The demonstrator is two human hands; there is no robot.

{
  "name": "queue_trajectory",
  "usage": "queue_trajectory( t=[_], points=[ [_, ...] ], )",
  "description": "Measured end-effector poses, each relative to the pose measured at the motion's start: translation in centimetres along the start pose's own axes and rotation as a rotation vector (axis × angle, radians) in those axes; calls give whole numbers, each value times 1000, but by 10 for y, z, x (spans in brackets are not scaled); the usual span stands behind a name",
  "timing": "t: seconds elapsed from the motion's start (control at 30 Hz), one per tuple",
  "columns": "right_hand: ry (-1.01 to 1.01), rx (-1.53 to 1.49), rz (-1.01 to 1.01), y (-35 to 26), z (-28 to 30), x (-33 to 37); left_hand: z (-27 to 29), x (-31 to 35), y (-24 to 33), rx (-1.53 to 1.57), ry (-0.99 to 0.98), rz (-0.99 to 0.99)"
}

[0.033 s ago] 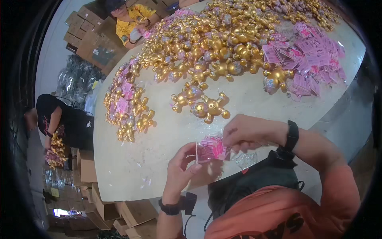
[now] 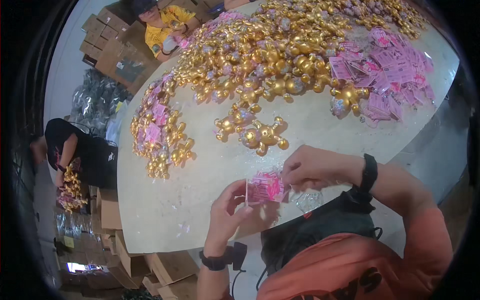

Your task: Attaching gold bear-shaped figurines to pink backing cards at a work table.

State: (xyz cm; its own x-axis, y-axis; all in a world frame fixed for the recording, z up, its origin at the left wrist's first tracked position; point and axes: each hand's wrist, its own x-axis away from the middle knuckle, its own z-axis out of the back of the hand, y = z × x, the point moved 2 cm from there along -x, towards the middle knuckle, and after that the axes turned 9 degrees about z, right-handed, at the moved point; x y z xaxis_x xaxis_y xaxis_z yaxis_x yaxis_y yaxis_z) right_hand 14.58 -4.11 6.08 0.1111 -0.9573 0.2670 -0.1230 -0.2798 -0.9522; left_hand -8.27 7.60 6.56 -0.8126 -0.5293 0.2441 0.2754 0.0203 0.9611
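Note:
A bundle of pink printed cards (image 2: 265, 187) is between my hands, just above the table's near edge. My left hand (image 2: 226, 212) grips its left end, with the thumb below and the fingers curled behind; one pale card edge stands up there. At the bundle's right end, my right hand (image 2: 315, 167) is closed in a pinch, palm down. Whether those fingertips hold a card or plastic is hidden. Crumpled clear plastic (image 2: 307, 202) lies under the right hand. Beyond my hands, shiny gold bear figures (image 2: 262, 137) with glittery clear bellies lie on the table.
A large heap of gold bears (image 2: 270, 55) covers the far side of the pale table (image 2: 170, 215). Pink cards (image 2: 390, 75) are piled at the right. A person in yellow (image 2: 170, 27) sits far left; another in black (image 2: 85, 155) holds gold figures. Cardboard boxes (image 2: 170, 265) stand lower left.
My right hand has shifted very slightly to the right at the bundle's end. My left hand and the bundle have barely moved.

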Motion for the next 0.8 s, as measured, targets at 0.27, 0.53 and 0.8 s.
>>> queue_trajectory(
  t=[0.27,0.53,0.8],
  points=[
    [329,343,697,10,9,0,-4,0,1,25,-34,-23],
    [60,-7,556,-7,-40,-42,-10,7,9,-228,88,-150],
    [-204,-292,124,15,-53,-20,-14,16,7,-344,173,-187]
  ],
)
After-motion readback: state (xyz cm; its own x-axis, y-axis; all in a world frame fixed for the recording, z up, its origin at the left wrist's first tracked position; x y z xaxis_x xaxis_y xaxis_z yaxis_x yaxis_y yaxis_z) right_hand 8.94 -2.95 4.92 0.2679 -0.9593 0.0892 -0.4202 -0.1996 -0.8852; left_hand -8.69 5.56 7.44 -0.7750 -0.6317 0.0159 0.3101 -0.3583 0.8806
